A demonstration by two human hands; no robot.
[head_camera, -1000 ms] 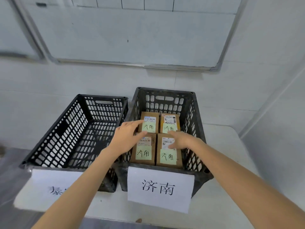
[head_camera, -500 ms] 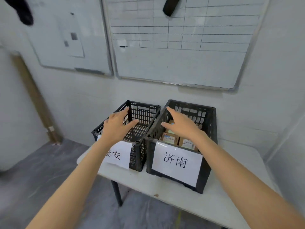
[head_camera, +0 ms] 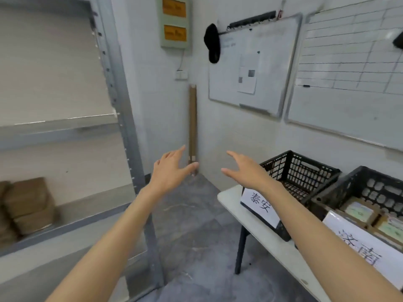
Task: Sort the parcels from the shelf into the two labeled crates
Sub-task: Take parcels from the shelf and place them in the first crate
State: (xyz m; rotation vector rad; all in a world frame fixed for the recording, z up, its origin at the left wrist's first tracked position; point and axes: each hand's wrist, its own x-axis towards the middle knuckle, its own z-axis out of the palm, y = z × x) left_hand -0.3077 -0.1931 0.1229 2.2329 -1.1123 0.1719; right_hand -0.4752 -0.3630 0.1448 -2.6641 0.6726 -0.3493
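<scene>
My left hand (head_camera: pixel 169 168) and my right hand (head_camera: pixel 244 168) are both stretched out in mid-air with fingers spread, holding nothing. A grey metal shelf (head_camera: pixel 122 118) stands at the left, and brown cardboard parcels (head_camera: pixel 28 203) are stacked on its lower level at the far left. On a white table (head_camera: pixel 261 238) at the right stand two black plastic crates with paper labels: the left crate (head_camera: pixel 305 168) and the right crate (head_camera: pixel 353 188), which holds brown parcels (head_camera: pixel 357 211) with green notes.
A long cardboard tube (head_camera: pixel 192 125) leans in the room corner. Two whiteboards (head_camera: pixel 253 68) hang on the right wall, and a black cap (head_camera: pixel 212 44) hangs from the nearer one. A grey floor (head_camera: pixel 192 214) lies between shelf and table.
My view has swung left from the crates toward the shelf. Both hands left the right crate's parcels and now hover empty between table and shelf.
</scene>
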